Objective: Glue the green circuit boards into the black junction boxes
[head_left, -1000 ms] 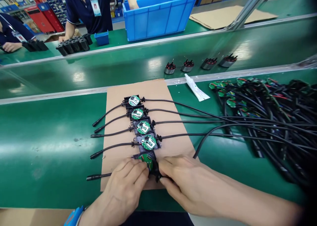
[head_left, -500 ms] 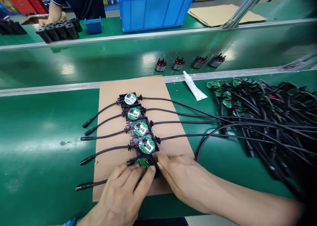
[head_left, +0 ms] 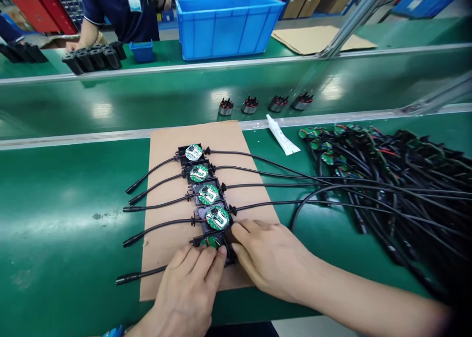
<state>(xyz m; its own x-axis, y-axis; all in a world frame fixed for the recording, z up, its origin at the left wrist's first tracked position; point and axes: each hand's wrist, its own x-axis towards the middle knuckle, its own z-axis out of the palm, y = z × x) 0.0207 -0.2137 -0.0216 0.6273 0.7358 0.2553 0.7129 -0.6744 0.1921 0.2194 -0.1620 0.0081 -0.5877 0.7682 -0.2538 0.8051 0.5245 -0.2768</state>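
Observation:
Five small black plastic housings stand in a column on a cardboard sheet [head_left: 162,135], with round green circuit boards and black cables. My left hand [head_left: 191,278] is closed over the nearest housing [head_left: 228,256], its fingertips on the nearest circuit board [head_left: 211,242] and covering part of it. From under that hand a short cable with a plug [head_left: 127,278] runs left. At the housing's right edge, my right hand [head_left: 271,253] is closed with thumb and fingers together around a black cable [head_left: 295,221], whose gripped end is hidden. Just beyond lies the fourth circuit board [head_left: 217,217].
A heap of black cables with green boards [head_left: 391,165] covers the right side. A white tube [head_left: 282,135] lies near the ledge, where several small motor parts [head_left: 250,105] stand. Behind are a blue crate [head_left: 224,32], black cylinders [head_left: 94,57] and another person [head_left: 118,12].
The camera view has shifted slightly. My hands stay at the nearest housing, the right fingers slightly higher along its edge. Across the bench, the other person's raised hand has come into view.

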